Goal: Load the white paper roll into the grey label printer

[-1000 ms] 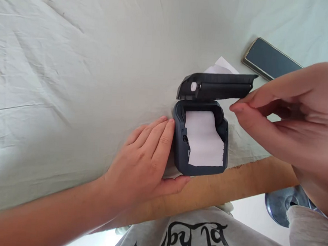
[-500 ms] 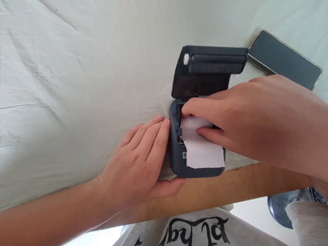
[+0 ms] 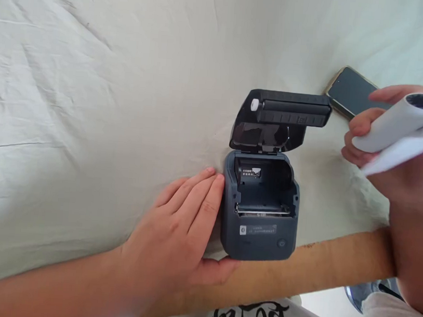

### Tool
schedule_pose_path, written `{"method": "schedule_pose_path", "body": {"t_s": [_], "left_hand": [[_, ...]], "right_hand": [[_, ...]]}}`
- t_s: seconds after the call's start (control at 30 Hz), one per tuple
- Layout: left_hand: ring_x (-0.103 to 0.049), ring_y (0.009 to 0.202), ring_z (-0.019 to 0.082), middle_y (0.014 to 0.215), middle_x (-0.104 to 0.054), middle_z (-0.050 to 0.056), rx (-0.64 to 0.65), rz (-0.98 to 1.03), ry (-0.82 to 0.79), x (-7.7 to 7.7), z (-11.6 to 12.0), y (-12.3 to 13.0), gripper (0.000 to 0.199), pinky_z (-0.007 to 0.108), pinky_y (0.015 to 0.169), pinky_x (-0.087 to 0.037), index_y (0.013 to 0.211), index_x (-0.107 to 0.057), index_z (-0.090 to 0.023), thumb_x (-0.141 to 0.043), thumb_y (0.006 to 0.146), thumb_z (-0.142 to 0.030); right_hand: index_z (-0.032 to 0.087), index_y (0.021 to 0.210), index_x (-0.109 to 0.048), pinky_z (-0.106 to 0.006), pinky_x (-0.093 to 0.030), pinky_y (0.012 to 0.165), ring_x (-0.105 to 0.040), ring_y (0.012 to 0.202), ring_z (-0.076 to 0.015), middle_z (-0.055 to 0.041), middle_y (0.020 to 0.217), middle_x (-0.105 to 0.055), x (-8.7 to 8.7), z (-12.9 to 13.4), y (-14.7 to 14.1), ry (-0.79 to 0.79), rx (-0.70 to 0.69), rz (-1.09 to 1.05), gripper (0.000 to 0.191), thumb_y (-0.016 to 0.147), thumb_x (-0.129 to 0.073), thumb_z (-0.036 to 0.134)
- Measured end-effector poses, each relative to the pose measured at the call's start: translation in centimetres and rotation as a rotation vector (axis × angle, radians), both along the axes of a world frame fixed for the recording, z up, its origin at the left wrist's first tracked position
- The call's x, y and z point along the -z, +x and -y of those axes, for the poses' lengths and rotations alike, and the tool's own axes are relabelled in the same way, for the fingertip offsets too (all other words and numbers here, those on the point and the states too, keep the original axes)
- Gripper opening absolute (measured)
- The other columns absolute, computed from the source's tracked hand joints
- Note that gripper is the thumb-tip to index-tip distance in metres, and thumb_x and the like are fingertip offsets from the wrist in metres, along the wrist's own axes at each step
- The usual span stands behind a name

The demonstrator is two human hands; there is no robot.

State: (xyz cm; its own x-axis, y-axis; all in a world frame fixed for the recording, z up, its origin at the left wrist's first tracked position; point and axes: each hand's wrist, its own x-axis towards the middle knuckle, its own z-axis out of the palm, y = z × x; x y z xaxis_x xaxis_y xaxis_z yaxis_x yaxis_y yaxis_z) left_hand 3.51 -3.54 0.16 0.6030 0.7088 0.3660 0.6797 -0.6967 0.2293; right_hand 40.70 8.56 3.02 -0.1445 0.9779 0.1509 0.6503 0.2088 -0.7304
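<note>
A dark grey label printer (image 3: 258, 241) stands near the table's front edge with its lid (image 3: 291, 108) raised. Its paper bay shows bare inside. My left hand (image 3: 183, 224) lies flat against the printer's left side, fingers stretched out, with the thumb at its front corner. Off to the right, above the table, my right hand (image 3: 362, 125) is closed around a white paper roll (image 3: 391, 123). The roll's dark core faces right, and a loose flap of paper hangs from it. Part of the roll runs out of view at the right edge.
A phone (image 3: 350, 93) lies at the upper right, partly behind my right hand. Pale wrinkled cloth (image 3: 110, 98) covers the table, with a bare wooden edge (image 3: 335, 256) in front. Below are a grey printed garment and a dark round object on the floor.
My right hand has lifted the paper roll out of the printer and carried it to the right. My left hand has stayed against the printer.
</note>
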Motion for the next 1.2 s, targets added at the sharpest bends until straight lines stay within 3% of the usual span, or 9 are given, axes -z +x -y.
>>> {"method": "schedule_pose_path", "body": {"t_s": [0.07,0.13,0.3,0.43,0.53,0.63,0.73,0.9,1.2], "left_hand": [[-0.082,0.135,0.042,0.134,-0.084,0.032,-0.006,-0.006,-0.017,0.0,0.1,0.1,0.070,0.052,0.111,-0.068,0.147,-0.064,0.008,-0.055,0.112,-0.051],[-0.081,0.137,0.042,0.134,-0.084,0.032,-0.026,0.004,-0.037,0.0,0.2,0.2,0.069,0.052,0.114,-0.067,0.147,-0.065,0.008,-0.054,0.112,-0.050],[-0.081,0.134,0.042,0.132,-0.084,0.031,-0.011,0.000,-0.047,-0.2,-0.1,-0.1,0.070,0.051,0.112,-0.067,0.145,-0.066,0.008,-0.056,0.113,-0.053],[-0.083,0.131,0.043,0.131,-0.085,0.031,0.003,-0.009,-0.053,-0.3,-0.2,-0.3,0.071,0.054,0.106,-0.071,0.150,-0.062,0.007,-0.054,0.114,-0.053],[-0.081,0.134,0.044,0.135,-0.084,0.031,-0.033,0.043,-0.077,0.0,0.2,-0.2,0.075,0.057,0.109,-0.071,0.162,-0.054,0.005,-0.056,0.113,-0.051],[-0.079,0.139,0.043,0.140,-0.082,0.029,-0.048,0.062,-0.082,0.3,0.5,0.0,0.076,0.056,0.115,-0.068,0.167,-0.049,0.004,-0.059,0.112,-0.047],[-0.079,0.141,0.043,0.140,-0.082,0.029,-0.044,0.060,-0.088,0.3,0.6,0.1,0.077,0.056,0.117,-0.068,0.169,-0.048,0.005,-0.058,0.112,-0.046],[-0.078,0.143,0.044,0.143,-0.081,0.030,-0.026,0.054,-0.101,0.2,0.4,0.0,0.083,0.060,0.115,-0.070,0.176,-0.039,0.004,-0.057,0.113,-0.047],[-0.080,0.138,0.044,0.138,-0.082,0.031,-0.006,0.022,-0.042,0.1,0.1,0.0,0.071,0.057,0.113,-0.070,0.158,-0.057,0.006,-0.054,0.113,-0.049]], "right_hand": [[0.026,0.114,-0.081,-0.037,-0.043,0.052,-0.061,0.057,-0.0181,-0.0034,0.075,-0.067,1.5,0.2,-0.5,-0.141,0.105,-0.179,0.053,0.089,-0.080,0.074],[0.026,0.100,-0.077,-0.033,-0.042,0.050,-0.060,0.057,-0.0163,-0.0005,0.072,-0.065,1.8,1.1,-1.6,-0.150,0.191,-0.147,0.041,0.082,-0.094,0.058],[0.025,0.081,-0.065,-0.034,-0.039,0.054,-0.057,0.059,-0.0158,-0.0005,0.068,-0.064,0.4,2.6,-3.4,0.047,0.117,0.158,0.049,0.089,-0.085,0.069],[0.026,0.090,-0.068,-0.043,-0.058,0.079,-0.076,0.091,-0.0256,-0.0064,0.094,-0.077,0.6,1.9,-2.6,0.087,0.153,0.319,0.038,0.087,-0.084,0.061],[0.027,0.108,-0.072,-0.050,-0.063,0.101,-0.080,0.115,-0.0310,-0.0110,0.120,-0.081,1.3,1.3,-1.6,0.120,0.165,0.372,0.035,0.085,-0.085,0.049],[0.028,0.135,-0.070,-0.049,-0.066,0.099,-0.081,0.118,-0.0307,-0.0113,0.130,-0.082,2.0,1.3,-1.1,0.116,0.163,0.412,0.052,0.086,-0.084,0.040],[0.028,0.150,-0.064,-0.052,-0.067,0.104,-0.080,0.131,-0.0340,-0.0138,0.141,-0.080,2.0,1.7,-1.0,0.240,0.113,0.445,0.066,0.089,-0.085,0.038],[0.026,0.148,-0.071,-0.057,-0.063,0.110,-0.074,0.136,-0.0377,-0.0165,0.135,-0.077,1.2,2.4,-1.3,0.525,-0.001,0.523,0.050,0.100,-0.077,0.036],[0.029,0.129,-0.073,-0.060,-0.058,0.113,-0.075,0.125,-0.0379,-0.0142,0.124,-0.081,1.5,2.2,-2.2,0.580,0.041,0.461,0.028,0.105,-0.069,0.041]]}}
